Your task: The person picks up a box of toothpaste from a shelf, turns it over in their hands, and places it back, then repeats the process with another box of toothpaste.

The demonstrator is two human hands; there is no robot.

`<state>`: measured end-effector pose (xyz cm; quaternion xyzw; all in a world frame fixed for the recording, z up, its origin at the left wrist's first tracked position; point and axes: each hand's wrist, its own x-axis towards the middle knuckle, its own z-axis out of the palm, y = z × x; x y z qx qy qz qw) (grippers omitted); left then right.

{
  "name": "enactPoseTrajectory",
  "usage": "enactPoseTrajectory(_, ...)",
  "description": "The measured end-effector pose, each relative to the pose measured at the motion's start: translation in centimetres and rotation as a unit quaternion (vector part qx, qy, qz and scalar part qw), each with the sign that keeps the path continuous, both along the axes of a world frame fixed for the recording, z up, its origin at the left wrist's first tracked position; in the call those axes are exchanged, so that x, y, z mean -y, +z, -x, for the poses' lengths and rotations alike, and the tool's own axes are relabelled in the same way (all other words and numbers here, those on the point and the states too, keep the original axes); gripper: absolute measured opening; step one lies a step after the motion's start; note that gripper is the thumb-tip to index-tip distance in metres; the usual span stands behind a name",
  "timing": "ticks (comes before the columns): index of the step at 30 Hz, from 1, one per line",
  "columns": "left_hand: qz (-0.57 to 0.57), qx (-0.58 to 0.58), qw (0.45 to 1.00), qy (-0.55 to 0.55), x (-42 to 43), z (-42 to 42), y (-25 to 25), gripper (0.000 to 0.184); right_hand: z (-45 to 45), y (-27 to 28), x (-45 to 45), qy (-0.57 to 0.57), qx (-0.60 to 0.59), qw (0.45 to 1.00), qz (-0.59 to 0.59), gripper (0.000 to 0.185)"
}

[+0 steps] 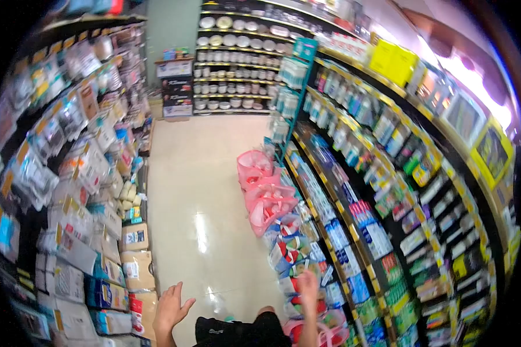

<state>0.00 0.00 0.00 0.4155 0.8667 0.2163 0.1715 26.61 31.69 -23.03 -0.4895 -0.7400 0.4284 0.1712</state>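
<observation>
Over the lower left of the aisle is my left hand, its fingers apart and nothing in it, beside brown cardboard boxes at the foot of the left shelf. My right hand, blurred, is raised in front of packaged goods piled along the right shelf; its fingers are too smeared to make out. Pink bags stand on the floor farther up that side. A pink basket or bag with handles lies below my right hand.
Hanging packets line the left shelf. Bottles and boxes fill the right shelf. A tiled floor runs between them to shelves of white bowls and stacked boxes at the far end.
</observation>
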Motion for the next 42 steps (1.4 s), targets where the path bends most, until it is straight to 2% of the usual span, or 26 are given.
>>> enactPoseTrajectory(2, -0.02, 0.032, 0.999, 0.001, -1.3, -3.3, -0.5, 0.067, 4.9, 10.7, 5.7, 0.234, -0.028, 0.96, -0.148, 0.054)
enactPoseTrajectory(3, -0.005, 0.032, 0.999, -0.021, 1.3, 0.9, -0.7, 0.066, 7.4, 16.4, 8.6, 0.333, -0.062, 0.916, -0.214, 0.049)
enactPoseTrajectory(5, -0.034, 0.04, 0.996, -0.067, -1.6, 0.4, -3.6, 0.065, 8.8, 13.7, 9.0, 0.509, -0.004, 0.851, -0.126, 0.055)
enactPoseTrajectory(7, -0.047, 0.05, 0.99, -0.121, -5.0, -0.9, -5.5, 0.061, 9.8, 15.2, 9.0, 0.551, 0.076, 0.83, -0.038, 0.063)
enactPoseTrajectory(8, -0.004, 0.089, 0.983, -0.158, -7.0, -0.3, -5.3, 0.059, 10.6, 15.4, 8.4, 0.553, 0.105, 0.826, -0.01, 0.062)
enactPoseTrajectory(11, 0.019, 0.215, 0.947, -0.239, -10.3, -0.1, -5.0, 0.055, 12.3, 15.2, 5.5, 0.543, 0.136, 0.829, 0.011, 0.061)
enactPoseTrajectory(14, -0.132, 0.14, 0.93, -0.314, -13.4, 1.7, -8.0, 0.062, 14.0, 14.3, 1.3, 0.522, 0.143, 0.841, -0.003, 0.063)
enactPoseTrajectory(17, 0.022, 0.211, 0.931, -0.296, -18.9, 5.7, -7.4, 0.058, 15.6, 13.0, -3.4, 0.476, 0.158, 0.864, -0.043, 0.067)
enactPoseTrajectory(20, 0.118, 0.099, 0.936, -0.316, -23.2, 9.9, -3.2, 0.057, 17.3, 10.0, -8.2, 0.412, 0.147, 0.888, -0.142, 0.063)
enactPoseTrajectory(21, 0.049, 0.075, 0.948, -0.305, -25.1, 12.1, -1.2, 0.057, 19.1, 9.4, -10.4, 0.388, 0.131, 0.894, -0.183, 0.065)
enactPoseTrajectory(25, -0.148, 0.007, 0.965, -0.216, -29.1, 17.1, 5.0, 0.058, 26.1, 15.0, -13.4, 0.428, 0.214, 0.87, -0.118, 0.068)
enactPoseTrajectory(26, -0.189, -0.014, 0.964, -0.184, -29.5, 18.1, 5.5, 0.059, 27.7, 14.6, -13.8, 0.484, 0.195, 0.844, -0.121, 0.066)
enactPoseTrajectory(28, -0.156, -0.03, 0.974, -0.162, -29.2, 19.9, 4.3, 0.057, 30.8, 13.8, -14.4, 0.587, 0.161, 0.781, -0.136, 0.063)
enactPoseTrajectory(29, -0.143, -0.034, 0.978, -0.15, -29.0, 20.4, 3.0, 0.056, 32.2, 12.7, -14.4, 0.653, 0.082, 0.747, -0.091, 0.062)
enactPoseTrajectory(31, 0.039, 0.039, 0.983, -0.173, -26.6, 21.7, -2.7, 0.053, 34.6, 10.4, -13.7, 0.757, -0.069, 0.65, 0.007, 0.059)
enactPoseTrajectory(32, 0.125, 0.078, 0.972, -0.186, -26.0, 21.8, -4.8, 0.052, 35.2, 10.9, -13.4, 0.781, -0.062, 0.618, 0.072, 0.058)
enactPoseTrajectory(35, 0.179, 0.205, 0.935, -0.228, -26.2, 22.6, -5.2, 0.052, 37.8, 6.8, -12.7, 0.789, -0.033, 0.6, 0.13, 0.053)
enactPoseTrajectory(36, 0.206, 0.238, 0.917, -0.246, -26.2, 22.8, -5.8, 0.052, 38.9, 6.9, -12.4, 0.782, -0.069, 0.605, 0.135, 0.048)
enactPoseTrajectory(37, 0.231, 0.274, 0.895, -0.267, -26.7, 22.9, -5.7, 0.052, 40.0, 7.3, -12.6, 0.77, -0.056, 0.617, 0.153, 0.047)
enactPoseTrajectory(38, 0.202, 0.232, 0.908, -0.286, -27.0, 23.7, -5.6, 0.052, 41.0, 7.7, -12.8, 0.755, -0.041, 0.631, 0.172, 0.046)
enactPoseTrajectory(39, 0.144, 0.238, 0.922, -0.268, -27.6, 25.3, -4.5, 0.053, 41.3, 7.9, -12.6, 0.738, -0.026, 0.646, 0.192, 0.045)
enactPoseTrajectory(40, 0.152, 0.236, 0.921, -0.271, -28.5, 26.6, -4.4, 0.053, 40.8, 7.0, -13.2, 0.685, -0.075, 0.697, 0.198, 0.038)
enactPoseTrajectory(41, 0.153, 0.232, 0.92, -0.277, -30.2, 28.3, -3.9, 0.054, 42.1, 8.5, -14.7, 0.674, -0.044, 0.71, 0.201, 0.034)
enactPoseTrajectory(42, 0.207, 0.25, 0.899, -0.293, -31.7, 30.2, -0.2, 0.059, 43.1, 10.3, -15.4, 0.655, -0.017, 0.736, 0.173, 0.033)
